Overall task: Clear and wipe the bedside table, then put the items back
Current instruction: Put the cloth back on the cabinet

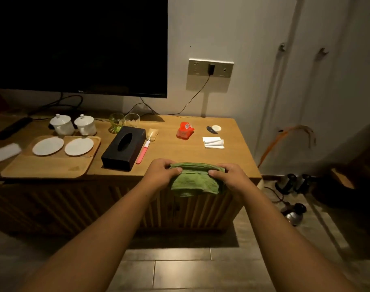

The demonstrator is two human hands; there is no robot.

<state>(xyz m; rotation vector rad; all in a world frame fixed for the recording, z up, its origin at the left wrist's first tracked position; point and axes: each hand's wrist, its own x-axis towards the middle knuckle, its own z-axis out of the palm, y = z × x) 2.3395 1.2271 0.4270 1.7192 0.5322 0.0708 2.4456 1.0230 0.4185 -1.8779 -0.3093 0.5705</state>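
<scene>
We hold a folded green cloth (193,179) at the counter's (171,148) front edge, left hand (163,173) and right hand (229,175) each clamped on an end. A black tissue box (123,148) sits just left.

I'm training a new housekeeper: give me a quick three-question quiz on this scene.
1. True or false: both hands hold the cloth.
2. What lies right of the tissue box, against its side? A) toothbrush B) remote C) plate
3. How many lidded cups stand behind the tray?

Key: 1 true: left hand, right hand. 2 A, the toothbrush. 3 two.
</scene>
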